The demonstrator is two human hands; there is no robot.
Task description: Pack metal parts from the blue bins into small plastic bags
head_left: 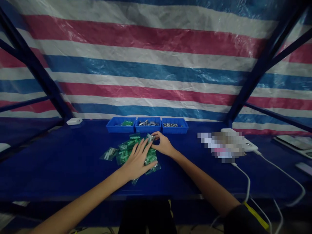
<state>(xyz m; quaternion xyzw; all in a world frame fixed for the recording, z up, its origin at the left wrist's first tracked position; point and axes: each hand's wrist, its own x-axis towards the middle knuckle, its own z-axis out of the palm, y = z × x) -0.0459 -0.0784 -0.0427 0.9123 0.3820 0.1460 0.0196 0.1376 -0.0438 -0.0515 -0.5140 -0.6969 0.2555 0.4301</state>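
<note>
A pile of small clear plastic bags (124,155) with green and pale parts inside lies on the blue table. My left hand (138,161) rests flat over the pile with its fingers spread, covering part of it. At the pile's far right edge, my right hand (162,143) pinches a small clear bag (150,137) between thumb and fingers; the contents look pale or silvery. One bag with whitish pieces (110,153) sits at the left side of the heap.
Behind the pile stand three blue bins: one with green bags (121,130), one with metal parts (148,129), one with small metal pieces (175,130). A white box (74,121) sits back left. White cables (248,182) trail from a white device (251,145) on the right.
</note>
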